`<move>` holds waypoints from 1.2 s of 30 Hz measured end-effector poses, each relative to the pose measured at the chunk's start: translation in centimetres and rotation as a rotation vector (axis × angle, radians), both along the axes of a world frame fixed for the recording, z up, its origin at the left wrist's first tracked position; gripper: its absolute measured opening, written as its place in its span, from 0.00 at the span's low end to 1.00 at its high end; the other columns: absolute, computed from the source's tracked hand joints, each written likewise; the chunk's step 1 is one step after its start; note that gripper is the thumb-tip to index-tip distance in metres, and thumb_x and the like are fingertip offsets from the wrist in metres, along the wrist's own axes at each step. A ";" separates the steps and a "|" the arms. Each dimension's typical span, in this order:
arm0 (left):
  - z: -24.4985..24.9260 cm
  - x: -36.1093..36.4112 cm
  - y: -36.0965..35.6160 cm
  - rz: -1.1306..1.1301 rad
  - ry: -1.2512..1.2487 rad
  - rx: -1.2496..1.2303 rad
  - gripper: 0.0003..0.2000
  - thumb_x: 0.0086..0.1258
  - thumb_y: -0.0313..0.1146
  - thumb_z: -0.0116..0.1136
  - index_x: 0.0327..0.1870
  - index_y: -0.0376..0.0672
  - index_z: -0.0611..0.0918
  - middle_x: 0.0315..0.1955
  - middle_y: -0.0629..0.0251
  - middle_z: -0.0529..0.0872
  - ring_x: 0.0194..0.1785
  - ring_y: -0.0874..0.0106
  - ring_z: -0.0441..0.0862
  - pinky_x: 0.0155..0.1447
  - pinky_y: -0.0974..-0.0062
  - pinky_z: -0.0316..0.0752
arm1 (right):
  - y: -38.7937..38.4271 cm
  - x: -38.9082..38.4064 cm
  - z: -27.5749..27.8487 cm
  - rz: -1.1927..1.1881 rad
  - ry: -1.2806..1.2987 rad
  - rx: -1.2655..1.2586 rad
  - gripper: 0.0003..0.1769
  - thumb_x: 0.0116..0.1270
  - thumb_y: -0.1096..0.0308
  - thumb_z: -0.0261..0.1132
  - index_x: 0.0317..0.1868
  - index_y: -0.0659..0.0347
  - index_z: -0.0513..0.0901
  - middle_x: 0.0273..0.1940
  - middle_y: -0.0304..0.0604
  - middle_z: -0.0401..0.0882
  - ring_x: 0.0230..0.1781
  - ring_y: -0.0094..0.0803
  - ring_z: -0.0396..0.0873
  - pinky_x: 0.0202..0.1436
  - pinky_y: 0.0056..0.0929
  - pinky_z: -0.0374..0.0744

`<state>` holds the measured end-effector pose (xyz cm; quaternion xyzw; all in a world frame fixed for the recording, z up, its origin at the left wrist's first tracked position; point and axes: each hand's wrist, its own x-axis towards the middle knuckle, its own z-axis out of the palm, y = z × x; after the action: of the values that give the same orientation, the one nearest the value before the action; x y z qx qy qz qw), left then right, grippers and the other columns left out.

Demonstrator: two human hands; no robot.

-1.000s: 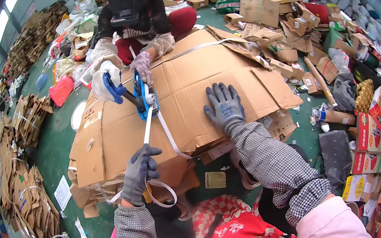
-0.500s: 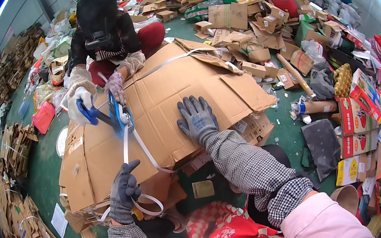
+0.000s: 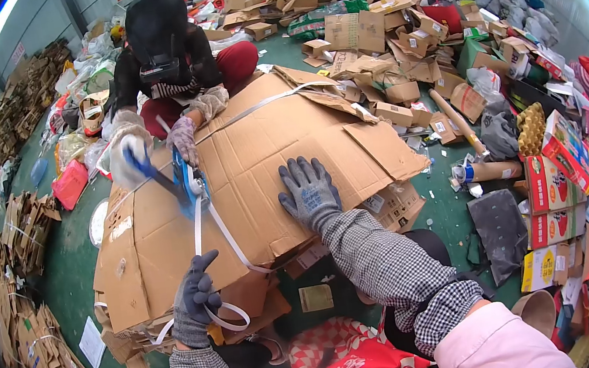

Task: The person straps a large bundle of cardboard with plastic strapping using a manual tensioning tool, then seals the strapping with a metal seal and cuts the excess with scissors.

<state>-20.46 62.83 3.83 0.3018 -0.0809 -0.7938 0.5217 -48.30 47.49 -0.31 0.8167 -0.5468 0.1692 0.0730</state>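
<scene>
A large stack of flattened cardboard (image 3: 259,144) lies in front of me. My right hand (image 3: 310,193), in a grey glove, rests flat on top of it with the fingers spread. Near the stack's lower left edge, my gloved left hand (image 3: 196,305) is closed around a white plastic strap (image 3: 199,230). That strap runs up to a blue strapping tool (image 3: 186,183) on the cardboard, and its loose end loops below my hand. A person across from me has one patterned-glove hand on the tool and a white-gloved hand, blurred, on its blue handle.
Loose cardboard boxes (image 3: 356,30) pile up at the back right. Flattened cardboard bundles (image 3: 52,350) stand along the left. Red printed boxes (image 3: 549,184) and a dark grey sheet (image 3: 500,235) lie to my right on the green floor (image 3: 69,251).
The other person's white-gloved hand has shifted slightly at the tool's handle. My hands keep their places on the strap and the cardboard; the whole view has shifted a little.
</scene>
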 end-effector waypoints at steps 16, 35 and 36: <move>0.9 -1.2 0.2 0.067 -0.181 0.010 0.25 0.77 0.46 0.37 0.67 0.37 0.60 0.13 0.81 0.60 0.10 0.89 0.55 0.17 0.87 0.57 | 0.3 -0.2 -0.3 0.008 0.001 0.004 0.31 0.66 0.49 0.48 0.66 0.56 0.63 0.69 0.48 0.57 0.71 0.41 0.51 0.73 0.47 0.44; 1.5 -1.6 0.5 0.005 -0.218 -0.021 0.21 0.75 0.33 0.37 0.66 0.37 0.61 0.16 0.80 0.68 0.13 0.88 0.63 0.20 0.86 0.64 | 0.2 -0.3 -0.9 0.019 0.046 -0.015 0.33 0.66 0.51 0.48 0.68 0.57 0.60 0.69 0.50 0.56 0.72 0.42 0.51 0.73 0.47 0.44; 1.5 -1.7 0.6 0.014 -0.224 -0.019 0.21 0.75 0.33 0.37 0.66 0.37 0.61 0.16 0.80 0.68 0.13 0.88 0.63 0.20 0.86 0.64 | 0.2 -0.2 -0.7 0.012 0.051 -0.006 0.33 0.66 0.51 0.48 0.68 0.57 0.60 0.69 0.50 0.56 0.72 0.42 0.51 0.74 0.46 0.44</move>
<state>-22.15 63.39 5.36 0.3845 -0.1440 -0.7506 0.5177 -48.50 47.71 -1.00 0.8239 -0.5392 0.1506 0.0883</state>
